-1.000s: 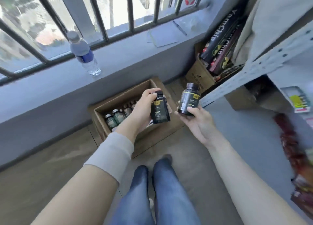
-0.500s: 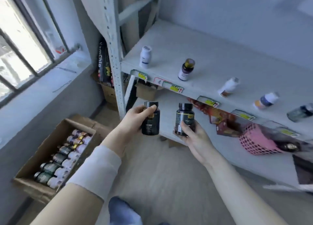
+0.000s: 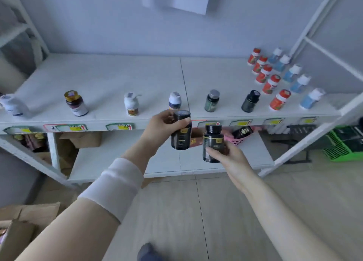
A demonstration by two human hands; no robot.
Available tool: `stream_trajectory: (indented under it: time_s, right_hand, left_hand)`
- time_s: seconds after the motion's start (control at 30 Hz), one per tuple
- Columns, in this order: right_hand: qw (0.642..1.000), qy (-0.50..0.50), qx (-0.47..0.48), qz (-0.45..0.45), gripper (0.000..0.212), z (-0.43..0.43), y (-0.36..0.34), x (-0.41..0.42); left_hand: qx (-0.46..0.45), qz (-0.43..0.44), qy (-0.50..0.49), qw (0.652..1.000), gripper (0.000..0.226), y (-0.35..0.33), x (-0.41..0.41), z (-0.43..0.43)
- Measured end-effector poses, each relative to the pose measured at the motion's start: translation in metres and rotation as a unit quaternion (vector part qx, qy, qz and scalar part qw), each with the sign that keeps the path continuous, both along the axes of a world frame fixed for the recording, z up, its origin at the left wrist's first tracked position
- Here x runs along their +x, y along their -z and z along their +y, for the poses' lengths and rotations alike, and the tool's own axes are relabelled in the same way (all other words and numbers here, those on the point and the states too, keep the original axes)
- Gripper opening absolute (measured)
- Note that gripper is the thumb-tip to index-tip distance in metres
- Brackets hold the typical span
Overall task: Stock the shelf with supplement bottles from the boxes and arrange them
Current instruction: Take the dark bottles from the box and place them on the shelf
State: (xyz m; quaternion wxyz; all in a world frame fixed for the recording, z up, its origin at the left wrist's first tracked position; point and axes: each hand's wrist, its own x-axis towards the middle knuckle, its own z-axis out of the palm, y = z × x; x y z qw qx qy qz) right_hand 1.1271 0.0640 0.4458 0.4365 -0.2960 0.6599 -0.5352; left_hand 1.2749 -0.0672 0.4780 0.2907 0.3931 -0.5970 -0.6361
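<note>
White shelf boards run along the wall, with single bottles spaced along the front edge. Just in front, the left hand grips a black supplement bottle near its cap. The right hand holds a second black bottle slightly lower, just beside it.

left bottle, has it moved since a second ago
Yes. The left bottle, held by the left hand, went from above the box up and across to the shelf front edge.
</note>
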Motion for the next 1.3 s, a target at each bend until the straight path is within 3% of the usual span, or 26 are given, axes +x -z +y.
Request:
stream_trajectory:
  time_s: [0.13,0.27,0.63,0.77,1.07,1.3]
  right_hand:
    - [0.999,0.017,0.007,0.029,0.025,-0.015,-0.012,-0.067]
    - [0.996,0.012,0.035,0.087,0.047,-0.05,-0.026,-0.129]
    - [0.992,0.045,0.04,0.111,0.045,-0.147,-0.038,-0.27]
    - [0.99,0.04,0.039,0.127,0.039,-0.177,-0.031,-0.319]
    - [0.983,-0.007,0.078,0.164,0.049,-0.26,0.01,-0.393]
    - [0.98,0.025,0.07,0.186,0.046,-0.338,0.04,-0.426]
  left_hand:
    - [-0.046,-0.026,0.026,0.998,0.012,-0.018,-0.067,-0.029]
    - [-0.07,-0.039,0.058,0.995,0.015,-0.029,-0.13,-0.073]
    - [-0.092,-0.083,0.134,0.983,0.032,-0.036,-0.291,-0.186]
    - [-0.087,-0.089,0.134,0.983,0.025,-0.025,-0.347,-0.22]
    - [-0.102,-0.14,0.055,0.983,0.032,0.025,-0.426,-0.294]
    - [-0.126,-0.152,0.064,0.978,0.033,0.048,-0.487,-0.372]
